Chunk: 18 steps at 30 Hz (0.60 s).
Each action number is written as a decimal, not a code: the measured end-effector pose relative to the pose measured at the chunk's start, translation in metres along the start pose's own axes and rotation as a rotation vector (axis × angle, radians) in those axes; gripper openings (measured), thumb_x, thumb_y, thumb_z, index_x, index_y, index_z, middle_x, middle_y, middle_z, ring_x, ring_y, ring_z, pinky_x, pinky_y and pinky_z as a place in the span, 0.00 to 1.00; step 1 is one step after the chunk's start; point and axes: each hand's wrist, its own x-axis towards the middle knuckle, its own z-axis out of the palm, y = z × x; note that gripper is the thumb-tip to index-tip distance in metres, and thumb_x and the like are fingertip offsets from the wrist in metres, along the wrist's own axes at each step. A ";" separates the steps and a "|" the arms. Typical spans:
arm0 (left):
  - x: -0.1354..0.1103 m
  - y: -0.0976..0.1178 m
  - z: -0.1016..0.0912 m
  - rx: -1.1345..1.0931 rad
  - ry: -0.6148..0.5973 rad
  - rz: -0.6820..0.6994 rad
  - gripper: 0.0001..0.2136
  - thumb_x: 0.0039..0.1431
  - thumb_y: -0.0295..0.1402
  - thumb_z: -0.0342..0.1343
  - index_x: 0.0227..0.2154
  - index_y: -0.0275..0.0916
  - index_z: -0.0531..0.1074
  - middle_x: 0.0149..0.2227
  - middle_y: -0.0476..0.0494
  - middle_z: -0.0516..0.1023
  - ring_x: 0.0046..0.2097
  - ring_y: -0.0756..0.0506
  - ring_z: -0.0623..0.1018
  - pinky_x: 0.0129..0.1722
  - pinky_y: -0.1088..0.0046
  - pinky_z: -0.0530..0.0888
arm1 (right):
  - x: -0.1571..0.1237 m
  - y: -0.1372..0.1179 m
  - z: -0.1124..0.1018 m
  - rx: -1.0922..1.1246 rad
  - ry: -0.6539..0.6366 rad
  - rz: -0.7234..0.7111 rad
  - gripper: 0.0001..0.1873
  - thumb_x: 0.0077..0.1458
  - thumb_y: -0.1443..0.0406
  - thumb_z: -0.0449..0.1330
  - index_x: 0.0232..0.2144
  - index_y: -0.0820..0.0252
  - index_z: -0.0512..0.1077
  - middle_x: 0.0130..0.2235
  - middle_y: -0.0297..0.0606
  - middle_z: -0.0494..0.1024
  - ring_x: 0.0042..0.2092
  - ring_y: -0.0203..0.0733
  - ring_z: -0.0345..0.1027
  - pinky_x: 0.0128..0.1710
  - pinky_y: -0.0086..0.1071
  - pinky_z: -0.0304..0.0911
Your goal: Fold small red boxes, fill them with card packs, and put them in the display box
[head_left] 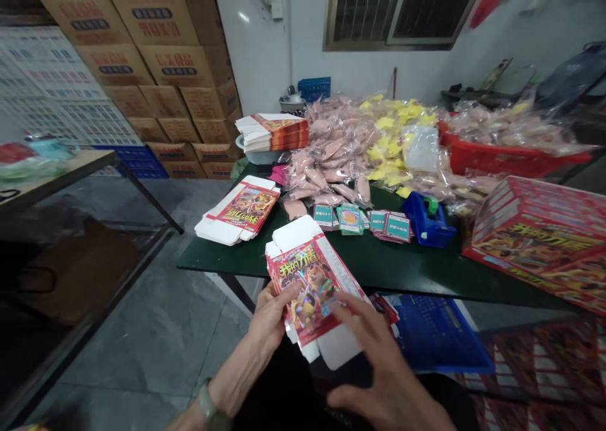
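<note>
My left hand grips a stack of flattened red cartons by its left edge, thumb on top. The top carton has cartoon characters, yellow lettering and white flaps spread out at both ends. Over the stack's right side, my right hand has its fingers apart and somewhat blurred; its fingertips are at the printed face, and I cannot tell if they touch it. On the table's left corner lies another pile of flat cartons. Small piles of teal-backed cards sit just beyond the held stack.
Bagged pink pieces and yellow ones heap up on the green table. A blue tape dispenser stands before assembled red boxes. Below is a blue crate. A red basket is at the right.
</note>
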 end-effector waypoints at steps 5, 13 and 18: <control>-0.026 -0.007 -0.017 0.041 -0.169 -0.009 0.21 0.38 0.30 0.69 0.39 0.35 0.73 0.37 0.39 0.81 0.33 0.43 0.80 0.36 0.66 0.77 | 0.013 0.024 -0.014 0.472 0.140 0.437 0.32 0.53 0.53 0.55 0.58 0.59 0.57 0.51 0.51 0.71 0.47 0.51 0.71 0.40 0.44 0.70; -0.045 -0.002 0.004 0.152 -0.431 0.040 0.24 0.39 0.32 0.68 0.43 0.35 0.72 0.40 0.37 0.80 0.40 0.38 0.79 0.44 0.61 0.75 | 0.016 -0.002 0.024 0.951 0.069 0.648 0.32 0.41 0.58 0.67 0.47 0.59 0.61 0.40 0.41 0.79 0.38 0.49 0.75 0.34 0.40 0.73; -0.025 0.001 0.028 0.229 -0.559 0.174 0.25 0.37 0.34 0.69 0.42 0.34 0.72 0.39 0.37 0.79 0.40 0.38 0.79 0.39 0.63 0.76 | 0.049 0.001 -0.052 0.338 0.127 0.328 0.32 0.40 0.56 0.68 0.47 0.57 0.63 0.37 0.38 0.79 0.34 0.45 0.75 0.31 0.34 0.72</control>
